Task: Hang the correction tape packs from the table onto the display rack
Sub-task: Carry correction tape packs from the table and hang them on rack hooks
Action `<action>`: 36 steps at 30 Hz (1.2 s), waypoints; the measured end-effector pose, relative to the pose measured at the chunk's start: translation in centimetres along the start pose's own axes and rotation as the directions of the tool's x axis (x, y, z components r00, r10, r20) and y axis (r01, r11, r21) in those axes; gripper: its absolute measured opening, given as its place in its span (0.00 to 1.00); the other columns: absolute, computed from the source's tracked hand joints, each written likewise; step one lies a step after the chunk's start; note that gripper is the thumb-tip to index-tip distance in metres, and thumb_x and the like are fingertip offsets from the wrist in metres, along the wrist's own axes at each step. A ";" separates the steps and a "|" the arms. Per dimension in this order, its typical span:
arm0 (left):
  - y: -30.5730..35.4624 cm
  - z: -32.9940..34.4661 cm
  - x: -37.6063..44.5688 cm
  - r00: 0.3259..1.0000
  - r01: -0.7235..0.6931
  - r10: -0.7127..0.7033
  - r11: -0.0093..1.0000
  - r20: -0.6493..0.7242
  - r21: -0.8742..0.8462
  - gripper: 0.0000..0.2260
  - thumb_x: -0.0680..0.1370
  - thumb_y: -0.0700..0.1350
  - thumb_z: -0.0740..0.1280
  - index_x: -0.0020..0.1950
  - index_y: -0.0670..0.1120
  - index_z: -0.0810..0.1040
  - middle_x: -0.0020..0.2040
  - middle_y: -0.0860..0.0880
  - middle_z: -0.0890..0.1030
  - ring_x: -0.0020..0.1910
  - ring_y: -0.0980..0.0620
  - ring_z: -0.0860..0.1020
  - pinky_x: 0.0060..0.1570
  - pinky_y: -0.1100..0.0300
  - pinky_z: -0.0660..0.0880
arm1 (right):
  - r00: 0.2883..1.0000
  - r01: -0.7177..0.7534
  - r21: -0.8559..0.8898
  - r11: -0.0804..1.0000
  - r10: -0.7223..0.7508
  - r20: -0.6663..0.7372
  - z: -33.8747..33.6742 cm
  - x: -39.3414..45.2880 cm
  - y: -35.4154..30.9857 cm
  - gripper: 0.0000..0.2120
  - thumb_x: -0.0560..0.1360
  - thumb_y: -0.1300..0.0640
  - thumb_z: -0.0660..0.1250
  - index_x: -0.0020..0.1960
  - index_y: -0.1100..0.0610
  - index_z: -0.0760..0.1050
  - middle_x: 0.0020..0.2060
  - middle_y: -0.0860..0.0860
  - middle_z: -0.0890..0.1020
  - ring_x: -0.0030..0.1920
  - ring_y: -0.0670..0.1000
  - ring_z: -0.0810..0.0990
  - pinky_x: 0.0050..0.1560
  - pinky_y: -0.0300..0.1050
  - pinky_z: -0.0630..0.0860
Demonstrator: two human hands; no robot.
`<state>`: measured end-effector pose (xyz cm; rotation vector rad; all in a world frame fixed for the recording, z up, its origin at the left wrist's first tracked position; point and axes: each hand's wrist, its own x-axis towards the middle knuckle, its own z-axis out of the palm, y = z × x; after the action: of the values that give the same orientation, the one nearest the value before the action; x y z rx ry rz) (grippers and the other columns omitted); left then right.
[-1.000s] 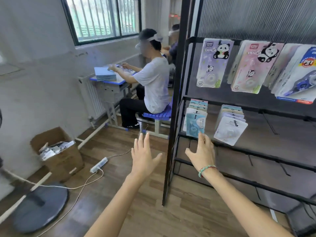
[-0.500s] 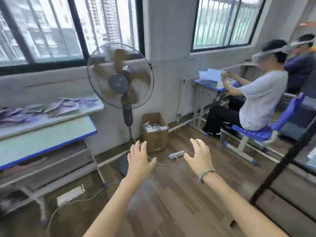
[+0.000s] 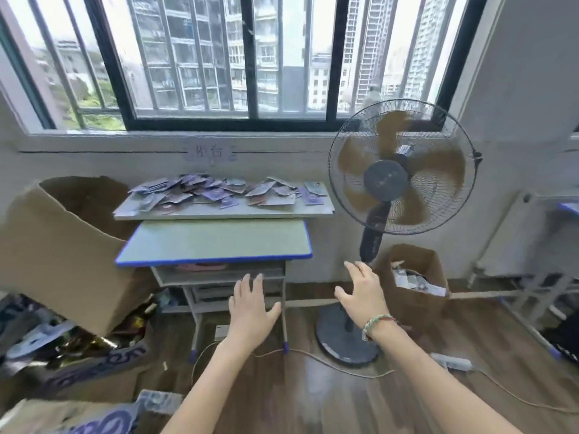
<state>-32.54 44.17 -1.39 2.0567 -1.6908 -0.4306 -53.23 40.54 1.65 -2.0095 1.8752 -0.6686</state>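
The correction tape packs point(image 3: 219, 194) are seen scattered in a loose, overlapping heap on the grey shelf board point(image 3: 224, 211) under the window point(image 3: 250, 57), just behind the blue-edged desk point(image 3: 216, 242), whose top is taken as the landmark. Both hands are held out in front of and below the desk's front edge, well short of the heap: the left hand point(image 3: 252, 311) is spread flat with fingers straight, nothing held; the right hand point(image 3: 360, 291) is wide too, fingers slightly bent, nothing held, a beaded bracelet point(image 3: 377, 322) at the wrist. A standing fan point(image 3: 401, 166) is placed right of the desk, a small cardboard box point(image 3: 413, 277) at its foot; a large cardboard box point(image 3: 62, 245) is left of the desk. The display rack is not in view. The step in hand is judged to be the reach for more packs: the desk should be reached over, a pack lifted off the top of the heap and pinched near its hanging hole, so neighbours are not dragged off the board.
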 end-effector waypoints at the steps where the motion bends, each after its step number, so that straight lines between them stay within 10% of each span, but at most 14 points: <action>1: -0.2 -0.2 1.3 1.000 0.017 -0.017 1.000 -0.009 -0.004 0.31 0.80 0.54 0.62 0.78 0.47 0.52 0.79 0.45 0.52 0.78 0.45 0.49 0.76 0.47 0.51 | 1.000 0.012 0.001 1.000 -0.012 0.012 0.4 1.7 -0.3 0.28 0.77 0.53 0.65 0.74 0.56 0.62 0.73 0.55 0.62 0.72 0.55 0.60 0.73 0.48 0.57; 36: -9.9 -3.1 49.8 0.995 0.075 -0.081 0.993 -0.063 -0.091 0.31 0.78 0.52 0.65 0.76 0.43 0.59 0.74 0.41 0.62 0.74 0.42 0.59 0.70 0.48 0.60 | 0.989 -0.073 -0.049 0.996 0.079 0.128 15.7 47.0 -8.1 0.24 0.76 0.57 0.65 0.71 0.60 0.66 0.69 0.56 0.68 0.70 0.56 0.64 0.69 0.45 0.57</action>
<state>-12.52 -2.59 -1.96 2.0545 -1.5295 -0.4487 -36.51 -6.66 -1.52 -1.9468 1.8952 -0.4680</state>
